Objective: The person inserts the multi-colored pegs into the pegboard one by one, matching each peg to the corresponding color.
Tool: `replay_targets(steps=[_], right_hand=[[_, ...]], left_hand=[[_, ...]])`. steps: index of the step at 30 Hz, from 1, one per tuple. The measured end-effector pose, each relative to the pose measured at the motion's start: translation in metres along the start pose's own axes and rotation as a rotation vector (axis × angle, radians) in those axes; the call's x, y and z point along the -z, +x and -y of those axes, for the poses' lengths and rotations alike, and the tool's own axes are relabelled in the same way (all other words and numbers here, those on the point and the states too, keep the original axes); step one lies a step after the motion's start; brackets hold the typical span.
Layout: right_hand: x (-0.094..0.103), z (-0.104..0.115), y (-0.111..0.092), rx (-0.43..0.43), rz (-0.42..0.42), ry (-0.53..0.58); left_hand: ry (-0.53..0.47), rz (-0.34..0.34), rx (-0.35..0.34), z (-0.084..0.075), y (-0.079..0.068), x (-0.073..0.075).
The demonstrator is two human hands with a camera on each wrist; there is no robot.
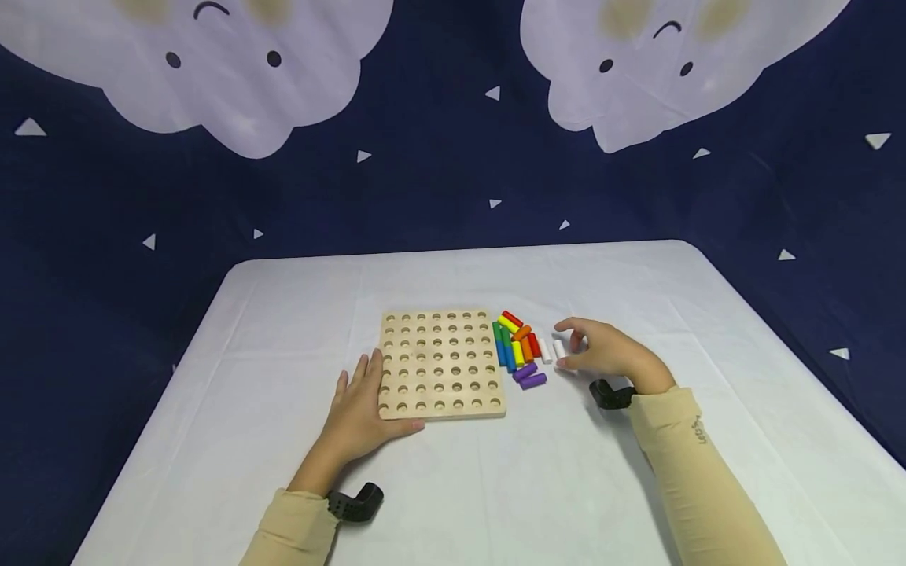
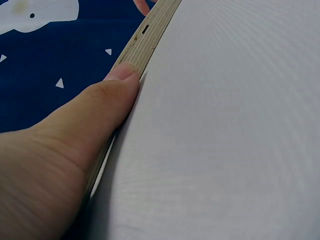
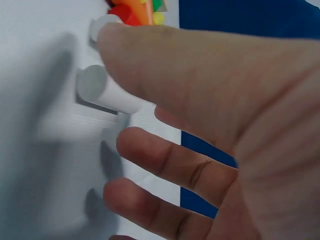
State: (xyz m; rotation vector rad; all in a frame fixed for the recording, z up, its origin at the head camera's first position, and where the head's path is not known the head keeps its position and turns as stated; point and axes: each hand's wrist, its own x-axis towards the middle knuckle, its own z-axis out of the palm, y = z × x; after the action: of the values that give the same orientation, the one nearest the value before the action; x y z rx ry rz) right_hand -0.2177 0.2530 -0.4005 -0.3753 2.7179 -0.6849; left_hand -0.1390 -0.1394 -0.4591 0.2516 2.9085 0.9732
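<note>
A square wooden pegboard (image 1: 447, 365) with rows of round holes lies flat mid-table, its holes bare. My left hand (image 1: 357, 413) rests at its front left corner, fingers stretched along the left side. In the left wrist view the thumb (image 2: 117, 87) presses the board's edge (image 2: 150, 37). Right of the board, my right hand (image 1: 602, 350) hovers with thumb and fingers apart around a white peg (image 1: 560, 350). That peg (image 3: 117, 97) lies on the cloth below the thumb in the right wrist view, with nothing pinched. A second white peg (image 1: 545, 351) lies just left of it.
Against the board's right side lie several coloured pegs: green (image 1: 498, 332), blue (image 1: 501, 354), yellow (image 1: 518, 354), orange (image 1: 527, 350), red (image 1: 534, 345) and purple (image 1: 533, 381). A white cloth (image 1: 602, 487) covers the table. Behind it hangs a dark blue backdrop (image 1: 425, 204) with clouds.
</note>
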Motion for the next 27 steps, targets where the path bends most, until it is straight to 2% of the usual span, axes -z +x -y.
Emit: replay_targets(steps=[8,16,20,27], right_hand=[[-0.01,-0.006,0.009,-0.008,-0.016,-0.012],[-0.009,-0.003,0.018,-0.051,-0.089,0.033],[-0.007,0.007,0.029,-0.037,-0.152,0.112],[-0.006,0.039,0.057,0.056,-0.237,0.188]], left_hand=[[-0.003,-0.005,0.006,0.001,0.0,-0.001],[0.002,0.012,0.018,0.0,0.002,0.001],[0.001,0.003,0.019,0.001,0.002,0.001],[-0.004,-0.013,0.011,0.001,0.002,0.0]])
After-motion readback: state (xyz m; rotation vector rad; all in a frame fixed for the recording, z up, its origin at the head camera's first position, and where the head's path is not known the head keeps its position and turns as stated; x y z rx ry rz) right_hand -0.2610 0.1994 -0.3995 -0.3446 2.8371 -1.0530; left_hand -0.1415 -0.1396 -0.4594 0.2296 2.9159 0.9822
